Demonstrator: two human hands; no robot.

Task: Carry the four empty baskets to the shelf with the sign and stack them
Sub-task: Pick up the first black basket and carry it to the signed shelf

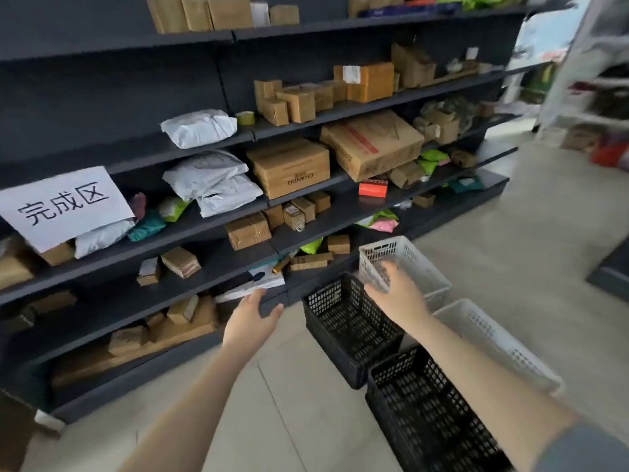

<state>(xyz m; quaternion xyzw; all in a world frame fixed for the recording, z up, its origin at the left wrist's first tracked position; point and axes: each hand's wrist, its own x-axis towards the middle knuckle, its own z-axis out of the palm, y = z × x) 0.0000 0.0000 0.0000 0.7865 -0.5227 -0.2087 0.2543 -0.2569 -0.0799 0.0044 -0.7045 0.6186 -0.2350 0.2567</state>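
Standing on the floor at five o'clock from the sign [64, 203] are two black and two white baskets, the right hand [396, 287] gripping the far white basket [405, 267] by its rim, the left hand [250, 320] hovering open and empty.

- We look from head height, forward and down, close over the baskets [354, 321] on the floor.
- The shelf [211, 206] runs along our left.
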